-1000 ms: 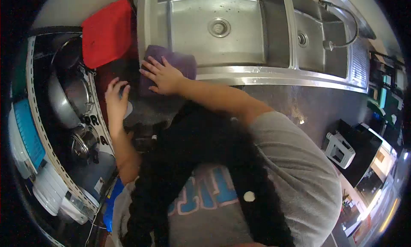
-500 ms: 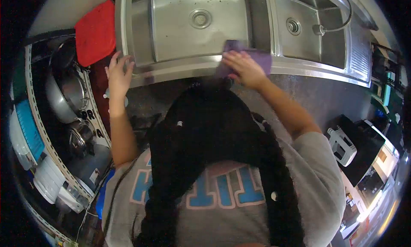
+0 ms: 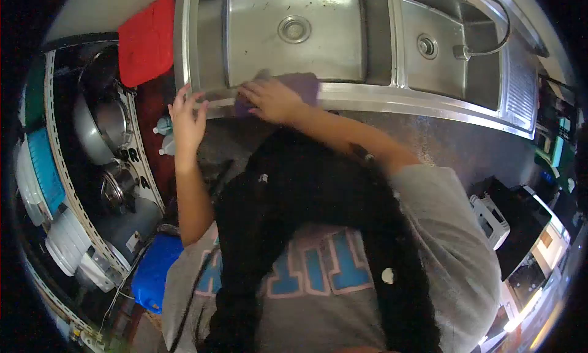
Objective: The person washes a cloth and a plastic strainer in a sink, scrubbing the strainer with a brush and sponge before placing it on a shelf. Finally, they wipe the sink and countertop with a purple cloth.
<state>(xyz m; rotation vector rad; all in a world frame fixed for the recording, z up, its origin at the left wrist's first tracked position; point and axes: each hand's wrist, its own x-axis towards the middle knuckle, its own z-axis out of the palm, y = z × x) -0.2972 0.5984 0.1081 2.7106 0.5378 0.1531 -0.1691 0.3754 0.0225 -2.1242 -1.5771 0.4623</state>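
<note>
My right hand (image 3: 274, 101) presses a purple cloth (image 3: 306, 86) onto the front steel rim (image 3: 367, 93) of the large sink. Part of the cloth spreads out behind the hand, and its fingertips are slightly curled over it. At the sink's front left corner, my left hand (image 3: 188, 119) has its fingers spread, with nothing in it, close against the edge. The large sink basin (image 3: 294, 59) has a round drain (image 3: 294, 30) and small dark specks on its bottom.
A smaller sink (image 3: 429, 71) with a curved faucet hose (image 3: 505, 28) lies to the right. Left are a red plastic piece (image 3: 146, 44), a rack with metal pots (image 3: 92, 129) and stacked white containers (image 3: 67, 243), and a blue container (image 3: 156, 273). A white stool-like object (image 3: 490, 221) stands right.
My right hand has slid the purple cloth leftward along the front rim, toward my left hand. The left hand remains by the left corner. The view has shifted slightly.
</note>
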